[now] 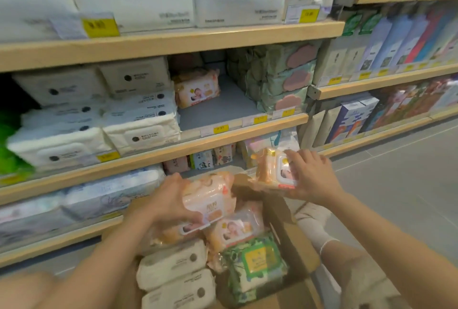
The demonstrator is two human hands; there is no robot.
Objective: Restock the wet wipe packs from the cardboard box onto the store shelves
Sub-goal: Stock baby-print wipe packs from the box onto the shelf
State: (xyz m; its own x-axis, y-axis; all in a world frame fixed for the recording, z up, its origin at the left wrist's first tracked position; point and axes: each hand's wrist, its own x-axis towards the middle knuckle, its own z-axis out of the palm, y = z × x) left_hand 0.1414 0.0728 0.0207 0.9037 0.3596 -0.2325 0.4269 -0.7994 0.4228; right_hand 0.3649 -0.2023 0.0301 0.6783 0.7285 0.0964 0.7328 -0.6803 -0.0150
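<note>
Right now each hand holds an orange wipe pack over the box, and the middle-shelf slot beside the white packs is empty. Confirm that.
Not quite. The head view shows the slot is not empty: one orange pack stands at its back. Left hand and right hand each hold an orange pack over the box.

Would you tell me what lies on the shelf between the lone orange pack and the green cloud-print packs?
Nothing: in the head view, the grey shelf is bare between the orange pack and the green packs.

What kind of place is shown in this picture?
Most likely a retail store aisle: wooden shelves stacked with packaged wipes, yellow price tags along the shelf edges, and an open cardboard box of wipe packs being restocked.
</note>
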